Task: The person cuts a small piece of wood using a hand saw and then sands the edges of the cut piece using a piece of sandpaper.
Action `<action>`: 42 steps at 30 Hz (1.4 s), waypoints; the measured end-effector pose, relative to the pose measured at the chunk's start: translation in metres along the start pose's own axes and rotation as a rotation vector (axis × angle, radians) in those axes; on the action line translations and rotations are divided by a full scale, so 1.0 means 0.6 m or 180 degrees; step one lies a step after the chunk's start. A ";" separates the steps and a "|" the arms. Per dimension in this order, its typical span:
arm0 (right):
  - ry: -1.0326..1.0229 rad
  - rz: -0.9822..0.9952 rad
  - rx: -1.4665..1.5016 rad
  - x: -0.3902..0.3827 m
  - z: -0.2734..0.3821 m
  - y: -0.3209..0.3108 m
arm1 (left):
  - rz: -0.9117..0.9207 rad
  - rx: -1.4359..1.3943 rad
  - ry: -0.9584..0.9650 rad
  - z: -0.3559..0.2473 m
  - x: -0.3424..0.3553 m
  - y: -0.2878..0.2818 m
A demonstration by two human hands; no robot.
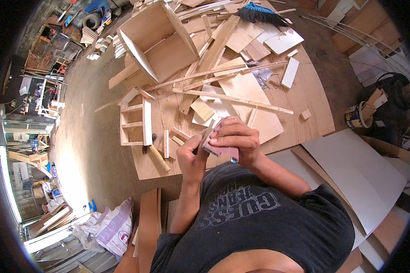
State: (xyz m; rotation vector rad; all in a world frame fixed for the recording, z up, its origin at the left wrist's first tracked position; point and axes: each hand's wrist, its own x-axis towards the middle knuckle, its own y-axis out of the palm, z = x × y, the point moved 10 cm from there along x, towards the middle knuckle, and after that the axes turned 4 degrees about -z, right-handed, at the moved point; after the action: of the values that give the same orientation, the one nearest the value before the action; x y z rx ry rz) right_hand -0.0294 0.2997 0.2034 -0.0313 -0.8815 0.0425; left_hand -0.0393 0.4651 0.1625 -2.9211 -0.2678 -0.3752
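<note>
In front of my chest, my right hand is closed around a folded piece of sandpaper, pinkish with a dark edge. Close against it, my left hand grips a thin wooden strip whose upper end pokes out above the fingers. The two hands nearly touch, and the sandpaper lies against the strip or right beside it; the fingers hide the exact contact. Below my left hand, a hammer with a wooden handle rests on the plywood board. A small ladder-like wooden frame stands left of it.
An open plywood box stands at the far side among loose strips and offcuts. A blue broom head lies behind them. Large grey panels lean at the right, near a bucket. A white-purple sack sits lower left.
</note>
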 end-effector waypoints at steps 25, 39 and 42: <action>0.0243 -0.0041 -0.0588 0.009 0.061 0.206 | 0.0472 -0.0568 -0.0825 0.056 -0.006 -0.201; 0.0567 -0.0211 -0.1073 -0.034 0.062 0.262 | 0.0721 -0.0813 -0.1417 0.130 -0.035 -0.244; 0.0569 -0.0187 -0.1076 -0.039 0.060 0.256 | 0.0673 -0.0748 -0.1134 0.108 -0.024 -0.250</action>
State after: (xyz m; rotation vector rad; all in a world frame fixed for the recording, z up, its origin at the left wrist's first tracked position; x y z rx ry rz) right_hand -0.0756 0.4524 0.2015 -0.3205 -0.7024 -0.1627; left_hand -0.0678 0.6213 0.1209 -3.1927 0.0444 0.1598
